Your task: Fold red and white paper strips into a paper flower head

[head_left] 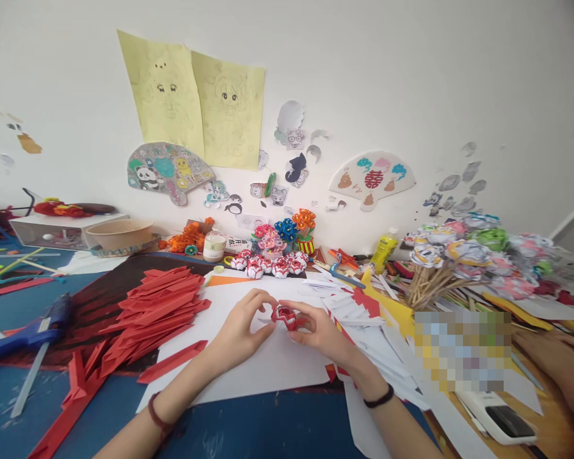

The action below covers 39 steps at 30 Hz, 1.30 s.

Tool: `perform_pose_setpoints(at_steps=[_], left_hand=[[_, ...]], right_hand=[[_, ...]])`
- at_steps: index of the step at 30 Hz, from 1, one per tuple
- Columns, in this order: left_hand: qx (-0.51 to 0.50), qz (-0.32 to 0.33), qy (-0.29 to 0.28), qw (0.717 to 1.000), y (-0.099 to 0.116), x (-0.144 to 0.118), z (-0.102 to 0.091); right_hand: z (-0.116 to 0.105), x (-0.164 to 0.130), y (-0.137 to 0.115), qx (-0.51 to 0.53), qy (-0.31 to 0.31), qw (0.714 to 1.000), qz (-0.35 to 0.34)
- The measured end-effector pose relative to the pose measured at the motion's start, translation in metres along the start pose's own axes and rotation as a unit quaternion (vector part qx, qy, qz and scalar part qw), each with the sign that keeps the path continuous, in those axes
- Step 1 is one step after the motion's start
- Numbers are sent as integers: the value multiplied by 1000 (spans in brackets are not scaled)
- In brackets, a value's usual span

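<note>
A small red-and-white folded paper flower is held up between my two hands, above a large white paper sheet. My left hand pinches its left side with thumb and fingertips. From the other side, my right hand closes its fingers and thumb on it. To the left lies a heap of folded red paper strips, and one red strip rests apart on the sheet. Folded white paper strips are spread right of my right hand. Several finished red-and-white paper flowers stand in a row beyond my hands.
A blue glue gun lies at the left. Paper flowers on sticks are bunched at the right, near a yellow bottle. A white device with a dark screen sits front right, and another person's hand rests at the right edge.
</note>
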<state>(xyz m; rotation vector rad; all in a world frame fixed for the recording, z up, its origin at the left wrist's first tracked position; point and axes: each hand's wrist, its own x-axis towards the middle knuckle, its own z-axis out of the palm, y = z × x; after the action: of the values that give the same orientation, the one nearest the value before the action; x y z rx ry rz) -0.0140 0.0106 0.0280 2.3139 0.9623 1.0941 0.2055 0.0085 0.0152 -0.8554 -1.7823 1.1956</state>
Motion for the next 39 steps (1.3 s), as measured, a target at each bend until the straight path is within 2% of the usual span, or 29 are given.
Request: perform_pose_setpoints(at_steps=[4,8,11,15,19,22,26,30,33,36,39], left_hand=[[85,15,-21,996,-2,-4,9],[184,21,-7,983,-5,-5,18],[217,28,-3,976,-5,-5,19],[241,42,-28,969,-1,-6,17],[249,66,-54,965,-3,-8,20],[245,87,-45,965,-8,-9,22],[209,85,-19,974,-13,-9,22],[156,84,-28,984,-13,-9,21],[113,76,-15,991,-13,-9,21],[80,64,10,995,-14,-9,23],[66,53,18,996,-14,-10,25]], right_hand=[[7,2,7,-38,42,998,-11],[14,3,13,-74,79,994,-7],[15,3,16,-82,86,993,1],[13,3,21,-105,98,990,3],[12,3,24,-143,99,985,-6],[10,3,23,-171,95,981,-15],[8,2,19,-218,102,970,-29],[9,1,15,-268,112,956,-44],[12,0,9,-317,131,936,-84],[15,-2,5,-390,166,894,-142],[17,-3,7,-458,164,855,-180]])
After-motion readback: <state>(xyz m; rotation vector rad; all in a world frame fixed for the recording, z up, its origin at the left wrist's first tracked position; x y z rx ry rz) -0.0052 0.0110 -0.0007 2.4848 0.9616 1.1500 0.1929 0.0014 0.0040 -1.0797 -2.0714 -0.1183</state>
